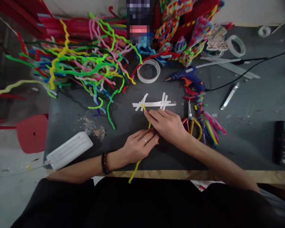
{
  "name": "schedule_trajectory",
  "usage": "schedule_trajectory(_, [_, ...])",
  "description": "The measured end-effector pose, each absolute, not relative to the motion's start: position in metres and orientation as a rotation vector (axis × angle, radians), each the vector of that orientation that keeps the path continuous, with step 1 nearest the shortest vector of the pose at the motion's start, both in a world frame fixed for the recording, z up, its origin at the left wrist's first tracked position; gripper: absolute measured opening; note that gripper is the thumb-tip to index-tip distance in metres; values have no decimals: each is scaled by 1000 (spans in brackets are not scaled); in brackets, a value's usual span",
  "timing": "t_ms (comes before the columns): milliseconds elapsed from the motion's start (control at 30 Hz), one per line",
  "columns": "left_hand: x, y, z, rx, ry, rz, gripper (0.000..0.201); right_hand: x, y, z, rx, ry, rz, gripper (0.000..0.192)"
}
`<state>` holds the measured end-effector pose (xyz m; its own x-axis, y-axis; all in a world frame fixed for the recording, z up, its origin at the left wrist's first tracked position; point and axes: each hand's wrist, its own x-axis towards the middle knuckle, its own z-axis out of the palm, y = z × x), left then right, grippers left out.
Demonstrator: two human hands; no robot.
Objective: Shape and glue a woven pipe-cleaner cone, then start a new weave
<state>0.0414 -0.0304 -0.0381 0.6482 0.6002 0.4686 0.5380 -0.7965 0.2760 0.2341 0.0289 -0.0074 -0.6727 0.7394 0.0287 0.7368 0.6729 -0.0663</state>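
Observation:
A yellow pipe cleaner runs between both hands near the front of the dark table. My left hand, with a ring on one finger, is closed round its middle stretch, and the lower end hangs out toward me. Its upper end lies in the fingers of my right hand, which are bent together over it. That tip touches crossed strips of white tape stuck on the tabletop just beyond the fingertips. Part of the pipe cleaner is covered by my fingers.
A heap of coloured pipe cleaners covers the back left. Behind the hands lie a tape roll and a blue glue gun with its cord. Scissors rest beside my right wrist. A white power strip sits left, a phone right.

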Motion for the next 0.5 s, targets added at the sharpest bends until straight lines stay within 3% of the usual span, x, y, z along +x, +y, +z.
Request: schedule_trajectory(500, [44, -26, -34, 2878, 956, 786, 13, 236, 26, -6, -1100, -2886, -109, 37])
